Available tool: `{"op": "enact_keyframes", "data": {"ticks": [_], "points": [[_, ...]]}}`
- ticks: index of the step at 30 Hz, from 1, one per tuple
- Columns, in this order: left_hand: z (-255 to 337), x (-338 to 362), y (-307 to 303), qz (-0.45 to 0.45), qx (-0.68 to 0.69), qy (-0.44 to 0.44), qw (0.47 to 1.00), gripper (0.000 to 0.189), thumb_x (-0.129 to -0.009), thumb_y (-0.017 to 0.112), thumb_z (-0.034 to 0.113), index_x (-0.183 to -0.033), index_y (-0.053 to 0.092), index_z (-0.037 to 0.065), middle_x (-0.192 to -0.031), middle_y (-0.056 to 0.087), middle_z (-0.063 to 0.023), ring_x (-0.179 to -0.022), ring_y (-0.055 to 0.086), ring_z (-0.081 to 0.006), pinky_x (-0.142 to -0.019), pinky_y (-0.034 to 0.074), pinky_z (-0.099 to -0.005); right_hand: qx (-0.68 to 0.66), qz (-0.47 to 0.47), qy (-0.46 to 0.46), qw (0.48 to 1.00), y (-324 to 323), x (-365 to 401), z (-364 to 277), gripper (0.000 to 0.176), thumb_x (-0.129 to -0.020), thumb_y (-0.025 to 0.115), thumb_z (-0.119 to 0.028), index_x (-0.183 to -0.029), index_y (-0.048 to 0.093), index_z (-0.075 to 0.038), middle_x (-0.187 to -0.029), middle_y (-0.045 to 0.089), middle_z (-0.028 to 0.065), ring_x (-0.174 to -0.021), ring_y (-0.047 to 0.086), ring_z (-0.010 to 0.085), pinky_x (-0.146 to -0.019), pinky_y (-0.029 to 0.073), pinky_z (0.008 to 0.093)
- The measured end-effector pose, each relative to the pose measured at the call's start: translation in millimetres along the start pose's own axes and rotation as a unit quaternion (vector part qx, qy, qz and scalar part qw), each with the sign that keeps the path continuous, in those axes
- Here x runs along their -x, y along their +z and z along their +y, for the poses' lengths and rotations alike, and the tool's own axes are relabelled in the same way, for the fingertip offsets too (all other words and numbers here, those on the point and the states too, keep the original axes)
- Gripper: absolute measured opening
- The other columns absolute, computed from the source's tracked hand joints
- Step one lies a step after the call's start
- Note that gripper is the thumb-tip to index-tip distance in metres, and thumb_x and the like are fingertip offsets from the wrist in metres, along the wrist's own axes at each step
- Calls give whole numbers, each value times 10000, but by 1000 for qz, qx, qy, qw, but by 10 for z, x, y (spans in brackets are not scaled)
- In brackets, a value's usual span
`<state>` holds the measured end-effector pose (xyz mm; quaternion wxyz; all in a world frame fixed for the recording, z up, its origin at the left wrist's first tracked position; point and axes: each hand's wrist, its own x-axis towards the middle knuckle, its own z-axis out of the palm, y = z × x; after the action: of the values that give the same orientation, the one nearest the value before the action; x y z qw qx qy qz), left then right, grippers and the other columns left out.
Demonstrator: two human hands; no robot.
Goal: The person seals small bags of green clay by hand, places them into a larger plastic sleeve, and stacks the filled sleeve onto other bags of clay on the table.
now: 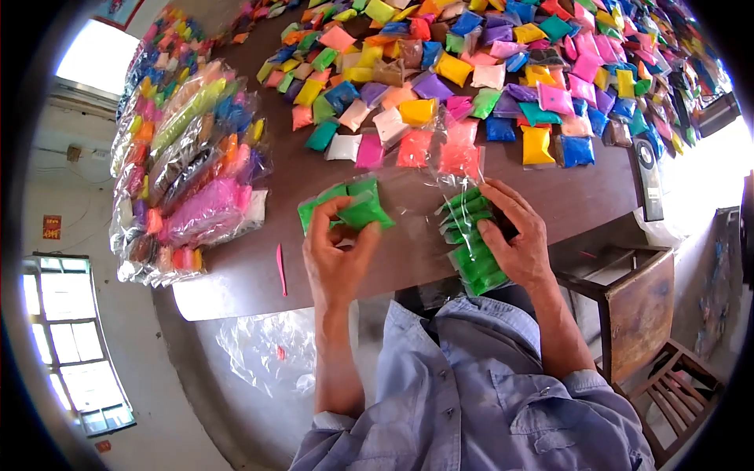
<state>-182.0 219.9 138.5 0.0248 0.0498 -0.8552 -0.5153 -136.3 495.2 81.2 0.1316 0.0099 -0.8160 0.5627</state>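
Observation:
My left hand [339,255] pinches a couple of small green packets [363,206] between thumb and fingers, above the table's front edge. To its right, my right hand [518,235] grips a long clear plastic bag [473,250] with several green packets stacked inside. The bag's upper end is loose and see-through, lying over the red packets. Its lower end hangs near the table edge, close to my lap. A pink plastic knife-like stick [281,269] lies on the table left of my left hand.
A wide heap of small coloured packets [455,69] covers the back of the brown table [408,275]. Filled clear bags [208,212] are piled at the left. A black-and-white object [649,179] stands at the right edge, near a wooden chair [640,314]. Clear plastic [267,353] lies on the floor.

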Motion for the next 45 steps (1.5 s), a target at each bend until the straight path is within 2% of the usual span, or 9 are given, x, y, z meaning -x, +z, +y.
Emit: {"op": "enact_keyframes", "data": {"ticks": [10, 16, 18, 23, 25, 27, 29, 32, 45], "points": [[-115, -34, 668, -60, 73, 0, 995, 387, -887, 888, 125, -1188, 670, 16, -1038, 743, -55, -895, 730, -136, -752, 609, -312, 8, -18, -8, 1000, -7, 21, 58, 518, -890, 715, -30, -1407, 696, -7, -1469, 663, 216, -1343, 660, 338, -1136, 505, 404], [-159, 118, 651, -84, 36, 137, 986, 286, -969, 785, 68, -1232, 709, -13, -996, 770, -92, -902, 727, -128, -768, 594, -307, -1, -38, -3, 999, -38, 24, 44, 521, -877, 718, -36, -1397, 700, -6, -1469, 658, 227, -1343, 659, 351, -1140, 502, 408], [-149, 144, 580, -103, 6, 96, 990, 308, -989, 734, 48, -1296, 716, 28, -1098, 777, -155, -916, 759, -240, -788, 596, -348, 3, -36, -8, 999, -42, 28, 16, 526, -869, 729, -36, -1394, 701, -12, -1472, 655, 226, -1348, 655, 357, -1140, 503, 411], [-8, 27, 559, -131, 21, 114, 985, 287, -1000, 719, 23, -1287, 731, 22, -1080, 781, -145, -901, 755, -222, -764, 587, -329, 6, -47, -11, 999, -78, -17, -37, 609, -863, 743, -48, -1466, 655, -37, -1527, 620, 213, -1413, 602, 381, -1183, 467, 429], [72, -12, 596, -190, 95, -69, 975, 270, -1003, 708, 12, -1272, 738, 16, -1044, 783, -132, -886, 748, -213, -758, 586, -334, 2, -52, -7, 999, -83, -14, -30, 648, -862, 747, -62, -1499, 628, -46, -1545, 605, 219, -1434, 582, 393, -1199, 452, 437], [32, -24, 684, -195, 58, -56, 977, 294, -985, 697, -20, -1272, 741, 18, -1041, 790, -144, -910, 767, -261, -780, 598, -368, 18, -53, -19, 998, -88, -14, 4, 656, -866, 748, -75, -1508, 619, -45, -1545, 603, 226, -1431, 585, 395, -1194, 459, 440], [-124, -33, 748, -131, -24, 154, 979, 332, -950, 708, -36, -1273, 748, 29, -1093, 787, -169, -954, 773, -339, -815, 605, -407, 3, -55, -15, 998, -76, -11, 10, 657, -863, 748, -82, -1506, 620, -43, -1543, 603, 229, -1430, 588, 392, -1191, 465, 440], [-173, -78, 775, -103, -57, 219, 969, 344, -926, 717, -38, -1260, 753, 35, -1131, 777, -181, -994, 760, -386, -843, 601, -426, 20, -56, -35, 998, -76, -15, 44, 663, -858, 743, -82, -1509, 620, -47, -1546, 604, 220, -1430, 589, 389, -1191, 468, 439], [-245, -100, 929, -61, -154, 279, 946, 340, -919, 698, 11, -1233, 780, 111, -1131, 737, -77, -925, 755, -345, -783, 610, -460, 4, -46, -30, 999, -59, -26, -12, 654, -847, 726, -56, -1493, 628, -34, -1548, 604, 208, -1437, 585, 377, -1197, 460, 422]]}}
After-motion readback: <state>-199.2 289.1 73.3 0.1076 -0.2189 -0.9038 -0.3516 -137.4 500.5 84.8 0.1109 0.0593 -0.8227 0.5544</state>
